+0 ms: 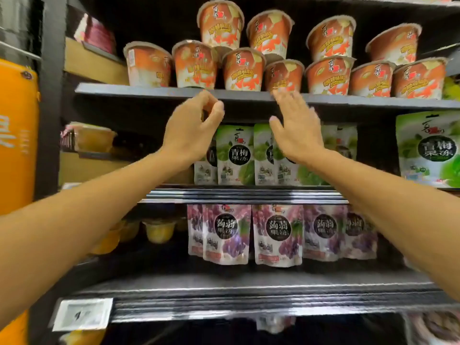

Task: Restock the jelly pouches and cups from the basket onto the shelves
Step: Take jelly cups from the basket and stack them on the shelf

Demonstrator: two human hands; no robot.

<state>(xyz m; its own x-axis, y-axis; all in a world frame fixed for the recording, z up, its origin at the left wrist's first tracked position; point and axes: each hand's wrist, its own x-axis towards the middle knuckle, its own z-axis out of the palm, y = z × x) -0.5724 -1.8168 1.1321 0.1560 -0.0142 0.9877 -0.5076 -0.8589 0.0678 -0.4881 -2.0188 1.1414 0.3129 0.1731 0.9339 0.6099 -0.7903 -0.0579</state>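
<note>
At the front edge of the top shelf (149,92), holds both bare arms up toward the stock. Curls the left hand (191,130) loosely, fingers bent toward the thumb, with nothing visible in the grasp. Spreads the right hand (296,128) flat and empty, blurred fingertips just below the front row of cups; cannot tell whether touching. Faces orange jelly cups (242,69) lined along that shelf, with more stacked on top in a second tier. Shows green jelly pouches (235,155) standing upright on the middle shelf (244,194) behind both wrists, purple jelly pouches (277,235) on the shelf below, small yellow cups (159,230) to their left, a white price tag (83,313) on the lowest rail and an orange panel (17,135) at far left.
</note>
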